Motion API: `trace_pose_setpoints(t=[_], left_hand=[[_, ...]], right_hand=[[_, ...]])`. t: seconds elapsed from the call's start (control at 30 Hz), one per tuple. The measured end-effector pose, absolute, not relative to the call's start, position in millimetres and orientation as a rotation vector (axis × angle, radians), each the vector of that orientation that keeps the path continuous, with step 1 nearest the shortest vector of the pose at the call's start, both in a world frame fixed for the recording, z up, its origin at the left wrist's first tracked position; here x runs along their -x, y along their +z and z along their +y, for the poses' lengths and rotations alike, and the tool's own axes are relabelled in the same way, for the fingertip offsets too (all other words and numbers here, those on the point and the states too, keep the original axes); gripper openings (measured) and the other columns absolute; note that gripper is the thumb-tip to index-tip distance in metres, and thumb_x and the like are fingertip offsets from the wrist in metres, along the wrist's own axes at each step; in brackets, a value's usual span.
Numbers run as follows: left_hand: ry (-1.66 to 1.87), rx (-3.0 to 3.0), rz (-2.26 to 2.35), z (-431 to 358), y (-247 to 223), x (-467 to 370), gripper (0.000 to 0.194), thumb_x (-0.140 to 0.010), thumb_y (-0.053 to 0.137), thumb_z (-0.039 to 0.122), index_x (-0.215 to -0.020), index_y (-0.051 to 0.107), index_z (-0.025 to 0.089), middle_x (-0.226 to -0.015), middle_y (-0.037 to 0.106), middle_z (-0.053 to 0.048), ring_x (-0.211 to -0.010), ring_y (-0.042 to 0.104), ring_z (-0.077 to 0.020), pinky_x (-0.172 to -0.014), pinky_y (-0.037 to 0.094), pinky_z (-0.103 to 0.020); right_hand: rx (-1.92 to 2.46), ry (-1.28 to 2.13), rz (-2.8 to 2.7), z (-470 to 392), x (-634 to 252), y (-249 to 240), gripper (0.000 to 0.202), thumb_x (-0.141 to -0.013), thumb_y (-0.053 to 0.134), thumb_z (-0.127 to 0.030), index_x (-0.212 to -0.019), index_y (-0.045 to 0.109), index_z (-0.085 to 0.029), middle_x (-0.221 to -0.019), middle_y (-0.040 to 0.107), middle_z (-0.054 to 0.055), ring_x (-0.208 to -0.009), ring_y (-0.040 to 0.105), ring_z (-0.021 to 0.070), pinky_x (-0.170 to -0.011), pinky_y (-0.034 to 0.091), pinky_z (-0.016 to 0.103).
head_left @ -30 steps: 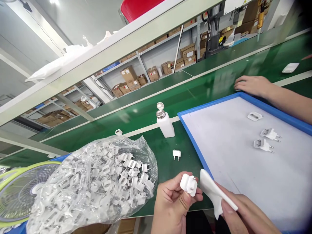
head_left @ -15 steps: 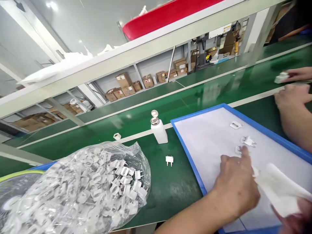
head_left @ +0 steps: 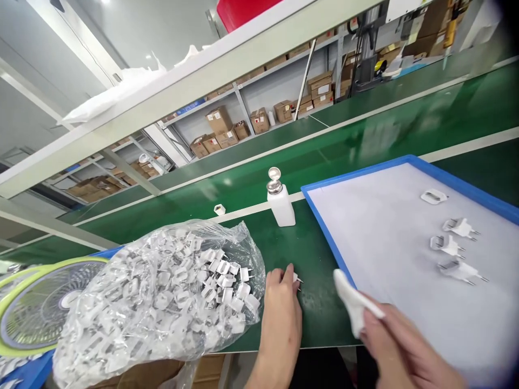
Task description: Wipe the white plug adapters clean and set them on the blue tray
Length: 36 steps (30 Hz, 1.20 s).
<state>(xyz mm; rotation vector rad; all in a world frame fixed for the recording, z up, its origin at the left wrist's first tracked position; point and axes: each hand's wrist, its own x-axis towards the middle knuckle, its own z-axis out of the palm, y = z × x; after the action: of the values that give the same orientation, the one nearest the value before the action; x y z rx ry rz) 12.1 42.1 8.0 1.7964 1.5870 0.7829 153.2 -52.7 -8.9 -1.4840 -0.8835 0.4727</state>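
Head view: at lower centre, the plug [head_left: 295, 277] points its prongs right, body mostly hidden by the left hand [head_left: 281, 310], grip unclear; the right hand [head_left: 401, 346] pinches a slanting cloth [head_left: 353, 302].

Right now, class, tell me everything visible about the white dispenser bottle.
The white dispenser bottle has a squarish body that looks plastic and a silvery, metal-looking top with its round lid flipped up. It stands upright on the green worktop, between the clear bag of plugs and the blue-rimmed tray. Nothing else touches it; its contents cannot be seen.
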Motion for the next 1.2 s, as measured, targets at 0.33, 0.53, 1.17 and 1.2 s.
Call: trace_pose_setpoints(t=[0.33, 0.53, 1.17, 1.2], left_hand=[[0.604, -1.865, 1.389, 27, 14, 31, 0.045, -0.090, 0.058, 0.009, -0.130, 0.073, 0.023, -0.125, 0.071, -0.012, -0.118, 0.064, -0.0279, -0.104, 0.049, -0.037], [0.761, -2.238, 1.341, 33, -11, 36, 0.053, -0.083, 0.041, -0.005, -0.110, 0.079, 0.019, -0.090, 0.073, -0.010, -0.090, 0.071, -0.0219, -0.069, 0.062, -0.027], [0.848, -2.378, 1.052, 27, -3, 34, 0.048, -0.092, 0.042, -0.004, -0.118, 0.074, 0.023, -0.102, 0.074, -0.009, -0.091, 0.068, -0.0184, -0.071, 0.061, -0.023], [0.852, -2.353, 1.013, 25, 0, 35, 0.049, -0.092, 0.043, -0.004, -0.119, 0.073, 0.024, -0.101, 0.073, -0.008, -0.090, 0.067, -0.0182, -0.070, 0.061, -0.023]], right_hand=[[1.549, 0.133, -1.371, -29, -112, -37, 0.039, -0.103, 0.050, -0.017, -0.140, 0.059, -0.020, -0.115, 0.056, 0.010, -0.102, 0.060, 0.0199, -0.085, 0.055, 0.031], [1.468, 0.184, -1.739, -27, -100, -45, 0.044, -0.100, 0.043, -0.005, -0.142, 0.053, -0.009, -0.096, 0.063, 0.008, -0.082, 0.060, 0.0210, -0.070, 0.056, 0.036], [1.544, 0.854, -1.430, -13, -109, -19, 0.041, -0.106, 0.027, -0.023, -0.083, 0.060, -0.020, -0.089, 0.058, 0.004, -0.080, 0.061, 0.0185, -0.072, 0.049, 0.036], [1.546, 0.900, -1.413, -16, -113, -14, 0.042, -0.107, 0.028, -0.027, -0.079, 0.059, -0.020, -0.084, 0.057, 0.003, -0.076, 0.061, 0.0171, -0.068, 0.048, 0.034]])
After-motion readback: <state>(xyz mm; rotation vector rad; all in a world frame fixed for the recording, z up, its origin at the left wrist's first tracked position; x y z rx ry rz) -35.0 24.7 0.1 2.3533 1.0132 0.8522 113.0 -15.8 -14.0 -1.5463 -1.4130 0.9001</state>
